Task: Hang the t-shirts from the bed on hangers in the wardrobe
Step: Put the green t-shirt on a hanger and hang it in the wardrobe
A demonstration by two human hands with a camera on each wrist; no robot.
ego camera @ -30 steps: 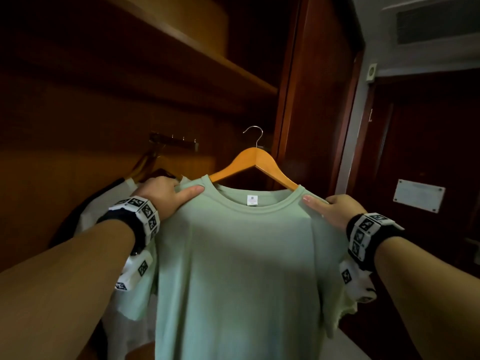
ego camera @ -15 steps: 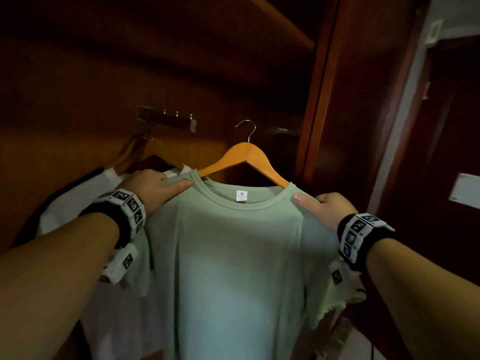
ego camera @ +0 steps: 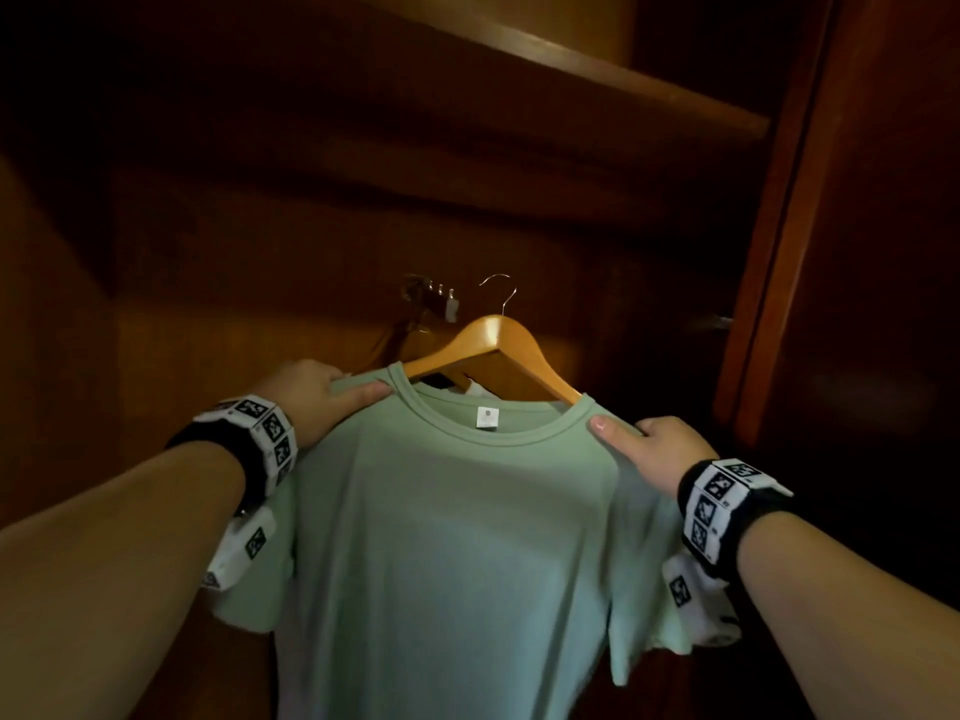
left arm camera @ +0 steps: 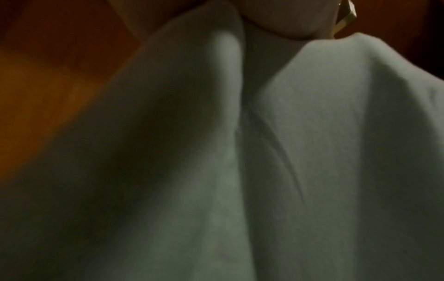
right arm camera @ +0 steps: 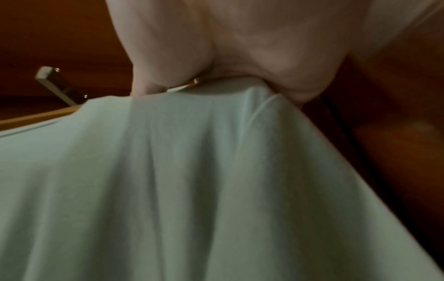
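Inside the dark wooden wardrobe [ego camera: 753,252], the pale green t-shirt [ego camera: 441,537] hangs on a wooden hanger [ego camera: 493,345] with a thin wire hook, held up just below the shelf edge. The left hand [ego camera: 317,402] pinches one shoulder of the soft, smooth cloth and the right hand [ego camera: 654,449] pinches the other, thumbs lying on top. A small white label sits inside the round ribbed collar, its print too small to read.

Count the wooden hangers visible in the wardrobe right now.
2, maybe more. One hanger carries the green t-shirt, gripped by the left hand and right hand. Another hanger hangs behind it; others may be hidden.
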